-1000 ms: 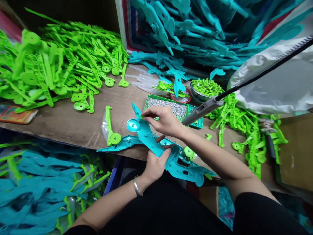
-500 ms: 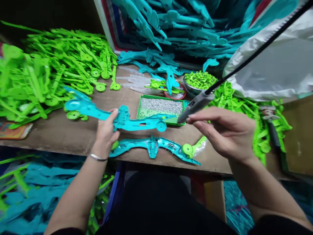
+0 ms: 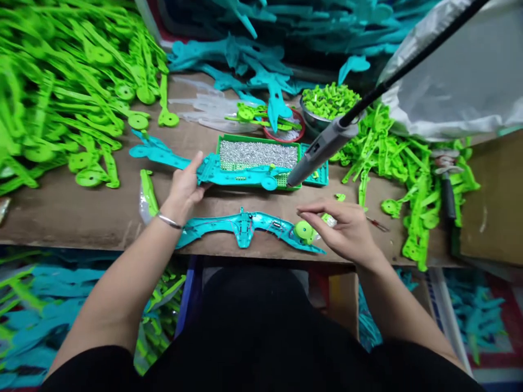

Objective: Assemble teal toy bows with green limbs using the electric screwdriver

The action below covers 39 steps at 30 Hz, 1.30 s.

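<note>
The left hand (image 3: 184,189), left of centre, was clamped on a long teal plastic bow-shaped shell (image 3: 233,176) at mid-frame. Right of centre, the right hand (image 3: 347,228) had thumb and forefinger together; whether they pinched anything could not be told. A wired teal plastic bow-shaped half (image 3: 244,233) lay below, on the brown flat bench (image 3: 81,223).

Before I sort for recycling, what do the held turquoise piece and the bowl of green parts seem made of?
Turquoise piece: likely plastic, slightly glossy, given its moulded shape and even colour. Bowl: probably smooth metal, given its grey, shiny side.
</note>
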Available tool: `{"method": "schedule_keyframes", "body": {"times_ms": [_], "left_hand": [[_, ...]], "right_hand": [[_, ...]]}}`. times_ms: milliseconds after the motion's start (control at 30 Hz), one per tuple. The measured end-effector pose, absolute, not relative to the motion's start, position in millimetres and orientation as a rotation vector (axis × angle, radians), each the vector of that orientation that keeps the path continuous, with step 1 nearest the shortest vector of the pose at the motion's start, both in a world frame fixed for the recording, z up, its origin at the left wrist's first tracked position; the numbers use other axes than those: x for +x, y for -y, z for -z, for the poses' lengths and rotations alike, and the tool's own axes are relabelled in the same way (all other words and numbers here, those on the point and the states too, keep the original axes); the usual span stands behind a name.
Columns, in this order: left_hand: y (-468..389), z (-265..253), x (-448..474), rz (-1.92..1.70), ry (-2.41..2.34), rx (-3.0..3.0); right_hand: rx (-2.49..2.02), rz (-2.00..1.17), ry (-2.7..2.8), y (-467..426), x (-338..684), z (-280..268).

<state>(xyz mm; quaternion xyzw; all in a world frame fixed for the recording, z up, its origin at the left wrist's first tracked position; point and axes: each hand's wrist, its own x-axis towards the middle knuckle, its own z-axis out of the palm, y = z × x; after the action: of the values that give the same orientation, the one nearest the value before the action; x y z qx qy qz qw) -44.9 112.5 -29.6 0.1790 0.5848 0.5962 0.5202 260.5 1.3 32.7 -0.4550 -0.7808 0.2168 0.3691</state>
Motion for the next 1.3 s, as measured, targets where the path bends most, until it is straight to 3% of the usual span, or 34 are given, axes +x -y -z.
{"method": "schedule_keyframes", "body": {"times_ms": [200, 333, 433, 600, 933, 1133, 1300], "left_hand": [[-87.9, 29.1, -70.7, -1.130, -1.369, 0.648], [-40.8, 33.2, -77.1, -1.227, -1.532, 0.774], [-7.0, 30.8, -67.3, -1.126, -1.633, 1.409], [11.0, 25.2, -51.4, -0.564, -1.307, 2.292], [13.7, 40.8, -45.7, -0.577, -1.346, 2.263], [17.0, 41.0, -46.0, -0.606, -1.365, 2.215], [18.8, 38.6, -43.4, -0.619, -1.358, 2.168]], "right_hand": [[-1.291, -0.595, 2.065, 1.5, 259.5, -16.0], [-1.348, -0.632, 2.014, 9.4, 261.1, 4.9], [-1.390, -0.632, 1.941, 15.9, 255.5, 20.5], [-1.298, -0.600, 1.952, 10.5, 236.5, 25.8], [-1.043, -0.445, 2.695, -40.9, 183.7, 36.9], [-0.922, -0.333, 2.757, -38.1, 190.6, 29.0], [-1.088, -0.154, 2.765, -34.8, 202.3, 24.8]]}}
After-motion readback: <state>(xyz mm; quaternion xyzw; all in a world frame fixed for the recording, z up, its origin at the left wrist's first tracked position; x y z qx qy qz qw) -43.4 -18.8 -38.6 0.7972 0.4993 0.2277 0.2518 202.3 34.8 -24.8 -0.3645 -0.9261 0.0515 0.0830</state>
